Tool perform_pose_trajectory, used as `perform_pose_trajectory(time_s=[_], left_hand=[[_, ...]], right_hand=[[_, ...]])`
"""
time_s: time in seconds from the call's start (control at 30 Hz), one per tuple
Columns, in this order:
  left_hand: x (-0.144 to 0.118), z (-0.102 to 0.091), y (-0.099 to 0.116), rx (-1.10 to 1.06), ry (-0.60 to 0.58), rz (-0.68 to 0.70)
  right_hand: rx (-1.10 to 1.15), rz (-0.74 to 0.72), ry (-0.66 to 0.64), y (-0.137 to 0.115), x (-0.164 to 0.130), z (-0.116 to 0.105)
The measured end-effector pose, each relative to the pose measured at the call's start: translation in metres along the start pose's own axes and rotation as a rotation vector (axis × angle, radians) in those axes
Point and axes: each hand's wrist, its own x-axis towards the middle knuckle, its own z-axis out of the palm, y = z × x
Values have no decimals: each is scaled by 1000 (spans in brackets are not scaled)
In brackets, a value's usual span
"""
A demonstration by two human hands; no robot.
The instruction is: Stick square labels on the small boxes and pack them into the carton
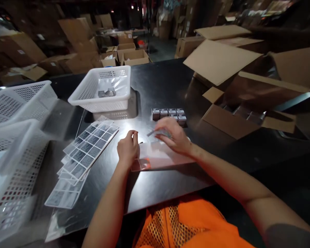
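We looked down at a wide black table (165, 82) that filled the middle of the frame, with open cardboard boxes (250, 100) crowding its right side. White perforated baskets (12, 137) stood stacked along the left edge, and another white basket (103, 90) sat at upper centre, a small grey item lying inside it. Sheets of grey labels (86, 151) fanned out at lower left of centre. A clear plastic bag (160, 156) lay flat at centre, between our two hands. Our left hand (127, 148) rested curled on the bag's left end, fingers bent under. Our right hand (174, 137) hovered over the bag's upper edge, pinching a small grey piece (152, 132), blurred. Just above it sat a row of small dark boxes (169, 114).
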Motion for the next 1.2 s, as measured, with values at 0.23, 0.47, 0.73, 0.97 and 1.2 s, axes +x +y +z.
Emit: perform_pose_trajectory(time_s=[0.23,0.47,0.73,0.97,1.2], left_hand=[[-1,6,-2,-158,-143,91],[4,11,-11,-561,-150,49],[-11,6,7,-834,-240,91],[-24,9,12,-687,-167,178],[-35,13,17,-579,-114,227]], right_hand=[[-280,422,-356,99,78,2],[-218,173,-280,62,54,23],[74,-10,-58,4,-8,-13],[679,393,281,1,-19,-49],[906,896,-8,-8,-23,-35]])
